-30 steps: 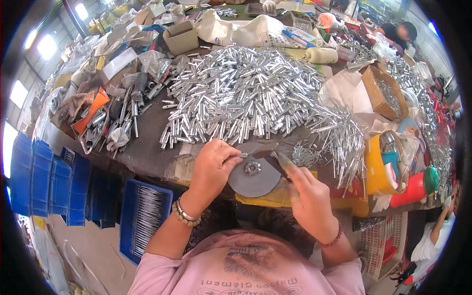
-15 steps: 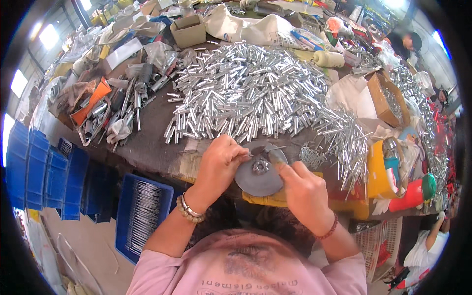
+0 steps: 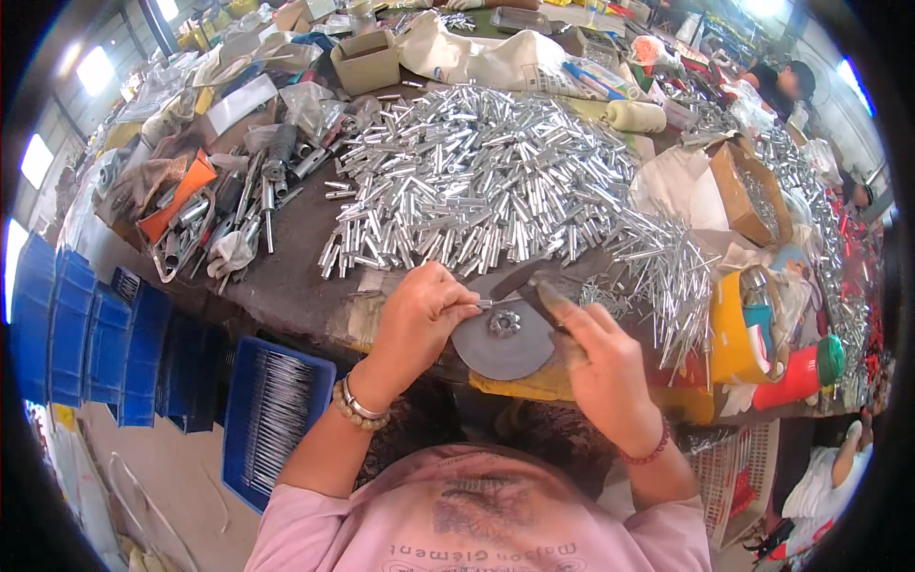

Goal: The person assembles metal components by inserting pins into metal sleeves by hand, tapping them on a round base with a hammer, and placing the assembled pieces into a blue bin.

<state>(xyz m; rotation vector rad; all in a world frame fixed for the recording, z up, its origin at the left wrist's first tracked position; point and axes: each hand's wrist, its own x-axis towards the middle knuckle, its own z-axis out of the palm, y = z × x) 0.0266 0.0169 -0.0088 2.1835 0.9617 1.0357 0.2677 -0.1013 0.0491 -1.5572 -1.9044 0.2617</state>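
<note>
My left hand [image 3: 429, 303] pinches a short silver metal tube [image 3: 485, 304] between thumb and fingertips, at the upper left of a grey round disc [image 3: 502, 360]. A metal hub [image 3: 504, 323] sits on the disc. From the tube a thin metal rod [image 3: 510, 300] runs toward my right hand [image 3: 599, 355]. Dark grey material covers the tips of my right fingers, which are bent together and partly blurred; what they grip is unclear. A dark flat bar [image 3: 518, 278] slants above the disc, close to those fingertips. Beyond lies a big pile of silver tubes [image 3: 486, 181].
Thin rods [image 3: 667, 286] lie right of the pile, near a yellow container [image 3: 736, 329] and a red bottle with a green cap [image 3: 799, 374]. Tools [image 3: 205, 205] clutter the left. Below, a blue bin [image 3: 246, 419] holds metal rods. A cardboard box [image 3: 367, 65] stands behind.
My right hand has shifted slightly right and away from the disc's hub. The dark bar now shows more plainly, slanting up to the right. My left hand stays nearly in place.
</note>
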